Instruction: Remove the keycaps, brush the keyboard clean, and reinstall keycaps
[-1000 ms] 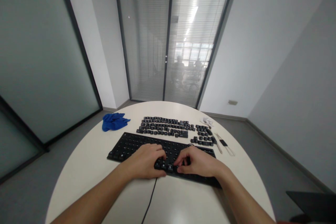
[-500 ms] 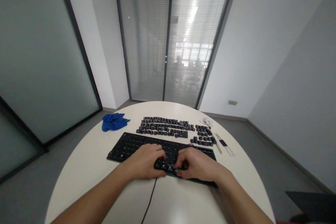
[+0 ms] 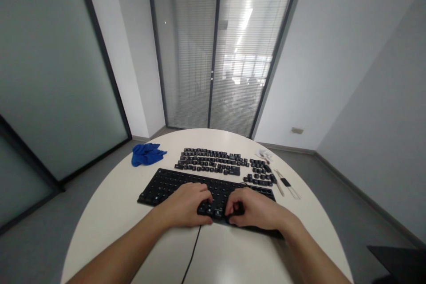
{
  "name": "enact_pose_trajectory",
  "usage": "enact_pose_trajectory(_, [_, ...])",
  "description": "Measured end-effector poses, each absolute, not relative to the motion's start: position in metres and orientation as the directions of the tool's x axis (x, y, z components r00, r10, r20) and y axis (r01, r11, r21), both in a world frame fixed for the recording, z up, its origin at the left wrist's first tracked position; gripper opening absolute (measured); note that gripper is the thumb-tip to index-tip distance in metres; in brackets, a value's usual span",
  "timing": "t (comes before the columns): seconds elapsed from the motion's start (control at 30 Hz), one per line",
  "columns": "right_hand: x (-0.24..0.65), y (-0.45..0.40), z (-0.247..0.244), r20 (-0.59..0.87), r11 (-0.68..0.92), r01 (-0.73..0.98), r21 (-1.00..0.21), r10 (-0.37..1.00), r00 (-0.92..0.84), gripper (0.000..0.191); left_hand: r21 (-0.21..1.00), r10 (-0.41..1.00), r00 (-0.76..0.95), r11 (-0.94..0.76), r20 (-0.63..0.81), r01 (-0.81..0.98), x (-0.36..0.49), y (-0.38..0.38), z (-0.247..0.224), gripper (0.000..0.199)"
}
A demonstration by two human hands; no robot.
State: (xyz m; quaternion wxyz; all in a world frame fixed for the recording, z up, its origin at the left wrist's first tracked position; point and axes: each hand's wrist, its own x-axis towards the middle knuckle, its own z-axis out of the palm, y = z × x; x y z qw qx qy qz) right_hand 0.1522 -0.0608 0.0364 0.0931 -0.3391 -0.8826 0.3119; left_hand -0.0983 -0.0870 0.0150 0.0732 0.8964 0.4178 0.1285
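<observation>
A black computer keyboard (image 3: 159, 186), mostly stripped of its keycaps, lies at a slant across the table in front of me. My left hand (image 3: 188, 204) is closed on its near edge, thumb below and fingers curled over the top. To the right, my right hand (image 3: 254, 208) has its fingers bent and pinched low over the keyboard; whatever is between them is hidden. A few keycaps (image 3: 209, 210) sit in place between my two hands. Beyond the keyboard, loose black keycaps (image 3: 209, 160) are laid out in rows, and a smaller group (image 3: 261, 173) lies to the right.
A blue cloth (image 3: 146, 155) is crumpled at the far left of the round white table (image 3: 109, 226). A wire tool with a black middle (image 3: 286, 182) and a thin pale stick (image 3: 280, 188) lie at the right. The cable (image 3: 192, 255) runs toward me.
My right hand's fingers have shifted slightly on the keyboard. My left hand keeps its grip, and the whole view has moved a little.
</observation>
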Motion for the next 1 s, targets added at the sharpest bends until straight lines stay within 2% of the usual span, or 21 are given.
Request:
enact_pose_trajectory(0.23, [0.158,-0.054,0.031,-0.072,0.500,0.530,-0.685,0.677,-0.733,0.015,0.218,0.769,0.608,-0.639,0.200,0.737,-0.094,-0.089,0.016,0.032])
enact_pose_trajectory(0.4, [0.157,-0.054,0.031,-0.104,0.464,0.561,-0.686,0.701,-0.706,0.018,0.172,0.765,0.593,-0.639,0.252,0.750,-0.081,-0.092,0.009,0.029])
enact_pose_trajectory(0.57, [0.158,-0.058,0.036,-0.102,0.515,0.578,-0.633,0.685,-0.722,0.017,0.169,0.748,0.608,-0.657,0.266,0.734,-0.073,-0.093,0.004,0.022])
enact_pose_trajectory(0.83, [0.158,-0.058,0.035,-0.020,0.631,0.519,-0.576,0.624,-0.781,0.021,0.170,0.750,0.604,-0.655,0.271,0.737,-0.072,-0.091,0.002,0.022])
enact_pose_trajectory(1.0, [0.159,-0.056,0.034,-0.073,0.531,0.516,-0.672,0.646,-0.760,0.019,0.176,0.753,0.604,-0.652,0.260,0.737,-0.072,-0.092,0.002,0.022])
